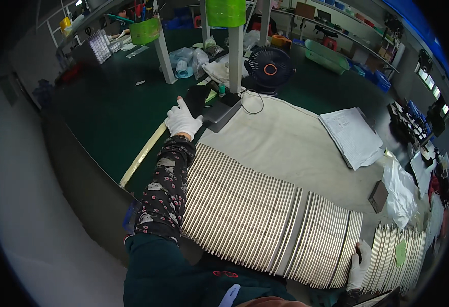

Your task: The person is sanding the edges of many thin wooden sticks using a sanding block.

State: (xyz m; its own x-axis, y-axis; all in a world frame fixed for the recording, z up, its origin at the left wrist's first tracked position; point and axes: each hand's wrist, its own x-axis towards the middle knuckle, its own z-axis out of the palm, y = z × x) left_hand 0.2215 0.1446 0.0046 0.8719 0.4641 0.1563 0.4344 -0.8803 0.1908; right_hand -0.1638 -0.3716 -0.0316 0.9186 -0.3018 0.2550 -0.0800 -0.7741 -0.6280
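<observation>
My left hand [182, 122], in a white glove with bare fingertips, reaches far forward at the table's left side. It is closed at the edge of a black, soft-looking object [198, 99], beside a dark grey box-shaped device [223, 111]. A wide row of thin, shiny metal rods [242, 207] lies side by side in front of me, with a gap right of its middle. My right hand [359, 266], also gloved, is at the row's right end with fingers curled; whatever they hold is hidden. A second group of rods [388, 261], bearing a green slip [400, 253], lies right of it.
A pale cloth [280, 138] covers part of the dark green table [107, 123]. Papers [352, 135], a small dark block [378, 197] and clear plastic [399, 189] lie right. A black fan [270, 69] and white post [235, 61] stand beyond. A yellowish strip [142, 155] lies left.
</observation>
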